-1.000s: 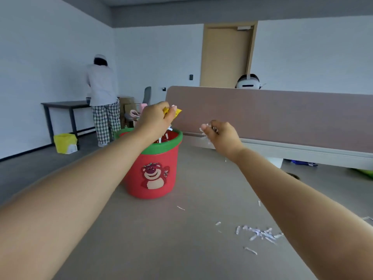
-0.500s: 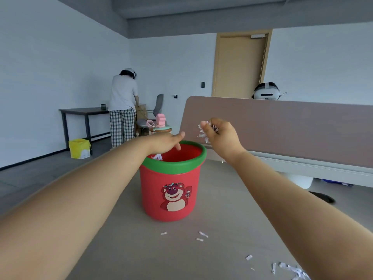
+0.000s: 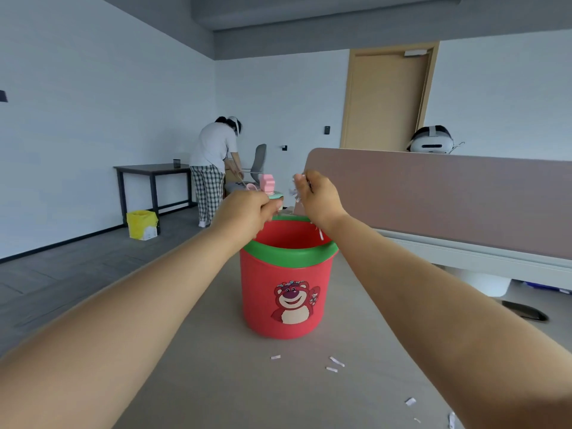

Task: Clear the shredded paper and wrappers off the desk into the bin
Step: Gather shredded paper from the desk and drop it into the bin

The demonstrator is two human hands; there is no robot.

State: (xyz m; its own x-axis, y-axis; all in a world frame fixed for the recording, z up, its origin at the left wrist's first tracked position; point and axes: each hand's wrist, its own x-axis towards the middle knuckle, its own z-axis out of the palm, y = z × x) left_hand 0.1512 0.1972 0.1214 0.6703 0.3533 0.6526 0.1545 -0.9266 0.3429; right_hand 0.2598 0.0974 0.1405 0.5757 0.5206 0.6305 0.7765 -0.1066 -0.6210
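A red bin with a green rim and a bear picture stands on the grey desk. My left hand hovers over the bin's left rim with its fingers curled, and nothing shows in it. Above the bin's right rim, my right hand grips a clump of white shredded paper. One strip hangs or falls just inside the rim. A few loose paper scraps lie on the desk in front of the bin, with more at the lower right.
A brown divider panel runs along the desk's far right side, with a white headset behind it. A pink object sits just behind the bin. In the background a person stands by a dark table and a yellow bin.
The yellow wrapper has left my left hand, which opened over the bin and has now curled. My right hand carried the shreds leftward over the bin's rim. The view shifted towards the bin.
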